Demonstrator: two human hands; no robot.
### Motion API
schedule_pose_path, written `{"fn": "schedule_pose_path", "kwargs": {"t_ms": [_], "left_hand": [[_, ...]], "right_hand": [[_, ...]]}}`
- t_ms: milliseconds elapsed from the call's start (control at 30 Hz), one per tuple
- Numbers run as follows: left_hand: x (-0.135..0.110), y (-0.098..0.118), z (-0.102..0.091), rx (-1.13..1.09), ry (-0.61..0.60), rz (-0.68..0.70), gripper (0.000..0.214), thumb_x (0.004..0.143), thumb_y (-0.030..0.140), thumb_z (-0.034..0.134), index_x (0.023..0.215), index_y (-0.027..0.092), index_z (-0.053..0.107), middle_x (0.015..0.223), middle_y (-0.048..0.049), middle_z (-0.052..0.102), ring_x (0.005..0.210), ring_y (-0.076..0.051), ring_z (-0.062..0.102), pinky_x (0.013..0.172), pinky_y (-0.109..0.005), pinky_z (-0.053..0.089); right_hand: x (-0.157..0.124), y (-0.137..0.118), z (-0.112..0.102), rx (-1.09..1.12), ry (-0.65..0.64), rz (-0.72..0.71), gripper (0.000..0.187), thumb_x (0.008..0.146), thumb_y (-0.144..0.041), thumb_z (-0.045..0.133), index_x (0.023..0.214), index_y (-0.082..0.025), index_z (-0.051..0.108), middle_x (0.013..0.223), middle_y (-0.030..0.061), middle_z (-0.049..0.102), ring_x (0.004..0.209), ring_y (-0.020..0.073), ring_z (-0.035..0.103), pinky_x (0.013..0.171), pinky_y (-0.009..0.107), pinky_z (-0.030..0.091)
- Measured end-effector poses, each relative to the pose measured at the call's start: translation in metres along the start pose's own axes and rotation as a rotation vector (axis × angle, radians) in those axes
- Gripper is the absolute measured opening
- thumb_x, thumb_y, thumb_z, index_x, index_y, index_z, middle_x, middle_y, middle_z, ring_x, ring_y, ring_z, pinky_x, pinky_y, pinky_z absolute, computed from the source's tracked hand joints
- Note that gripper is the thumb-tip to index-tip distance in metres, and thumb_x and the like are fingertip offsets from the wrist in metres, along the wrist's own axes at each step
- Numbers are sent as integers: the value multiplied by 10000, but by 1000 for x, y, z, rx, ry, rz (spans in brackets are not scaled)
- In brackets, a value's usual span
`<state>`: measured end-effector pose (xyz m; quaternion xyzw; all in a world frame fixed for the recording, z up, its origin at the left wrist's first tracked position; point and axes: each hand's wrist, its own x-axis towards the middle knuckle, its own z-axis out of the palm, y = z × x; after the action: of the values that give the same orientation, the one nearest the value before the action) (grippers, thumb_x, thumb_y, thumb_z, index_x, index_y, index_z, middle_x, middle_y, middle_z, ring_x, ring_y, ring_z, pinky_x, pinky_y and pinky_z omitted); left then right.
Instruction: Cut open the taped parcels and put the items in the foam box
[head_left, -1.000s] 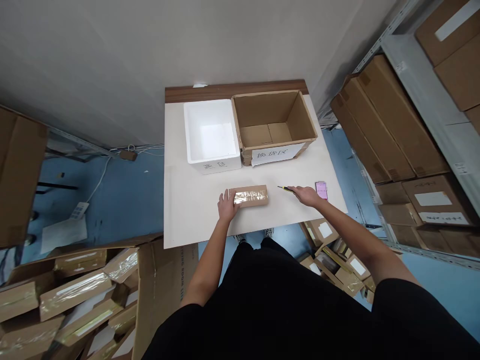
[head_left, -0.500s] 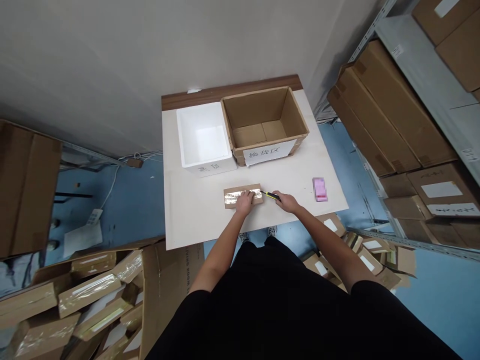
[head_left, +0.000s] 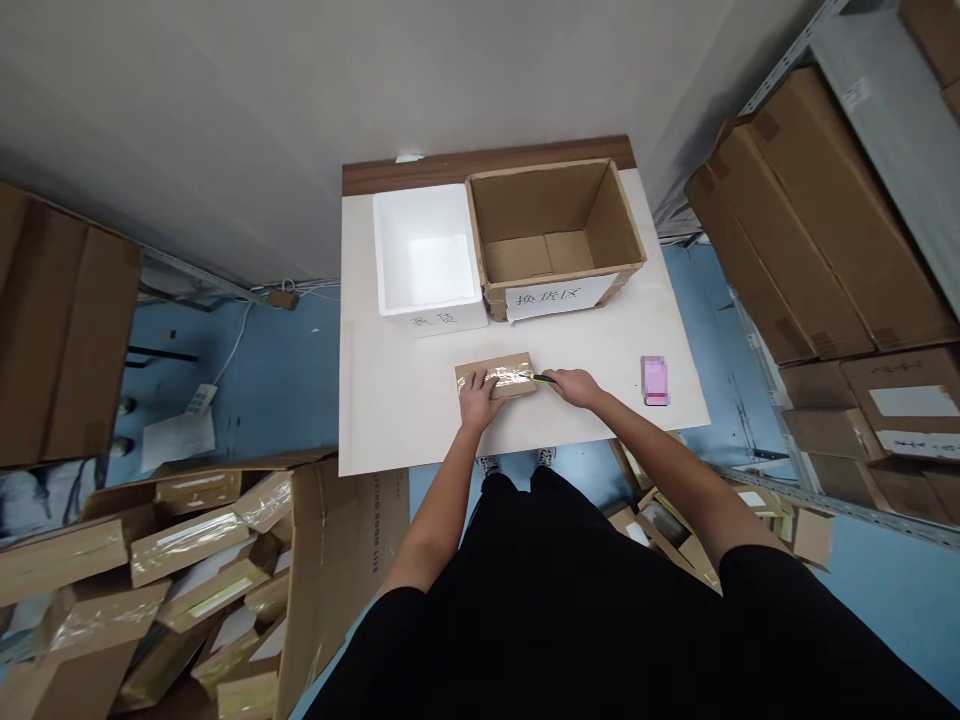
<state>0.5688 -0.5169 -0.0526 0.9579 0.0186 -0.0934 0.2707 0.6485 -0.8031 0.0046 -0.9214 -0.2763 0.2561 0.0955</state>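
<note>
Head view: left grip (head_left: 478, 402) spread over the taped carton (head_left: 511, 364) on the table (head_left: 405, 400), right grip (head_left: 576, 388) wrapped around a cutter (head_left: 541, 378), whose blade should ideally run shallow and clear of the steadying fingers (head_left: 480, 380).

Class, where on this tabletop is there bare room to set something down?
Bare: tabletop left of the taped parcel, nearer than the foam box; also between the open carton and phone. Crowded: around the parcel, with left hand, right hand and utility knife.

Left fingers (head_left: 478, 386) rest on a taped carton (head_left: 510, 372); right fingers (head_left: 564, 381) hold a cutter (head_left: 543, 378).
</note>
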Motion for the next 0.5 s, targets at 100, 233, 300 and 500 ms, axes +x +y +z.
{"fn": "schedule_pose_path", "kwargs": {"t_ms": [100, 233, 300, 500], "left_hand": [[-3, -8, 0, 14, 10, 36, 587, 917, 426, 745, 1467, 275, 608, 1606, -86, 540, 1547, -367, 384, 1250, -536, 361], [-5, -10, 4, 22, 41, 20, 522, 940, 392, 723, 1437, 258, 635, 1584, -80, 572, 1542, -340, 411, 1237, -508, 393], [-7, -8, 7, 9, 51, 7, 489, 956, 377, 702, 1427, 258, 645, 1586, -72, 571, 1549, -331, 403, 1238, -506, 392], [-12, -4, 8, -17, 35, -3, 486, 988, 378, 657, 1454, 245, 629, 1598, -70, 560, 1569, -320, 365, 1251, -508, 365]], "right_hand": [[8, -10, -9, -120, -68, -33, 451, 1116, -358, 392, 1545, -303, 517, 1275, 96, 731, 997, 257, 706, 785, 317, 459], [14, -16, -16, -231, -152, -49, 477, 1129, -350, 349, 1585, -295, 476, 1271, 110, 711, 972, 256, 706, 776, 324, 450], [15, -14, -19, -250, -164, -40, 481, 1132, -361, 343, 1595, -305, 461, 1264, 114, 706, 966, 255, 703, 770, 320, 445], [16, -5, -28, -292, -192, -43, 458, 1136, -367, 331, 1561, -324, 496, 1220, 106, 703, 977, 251, 694, 766, 302, 425]]}}
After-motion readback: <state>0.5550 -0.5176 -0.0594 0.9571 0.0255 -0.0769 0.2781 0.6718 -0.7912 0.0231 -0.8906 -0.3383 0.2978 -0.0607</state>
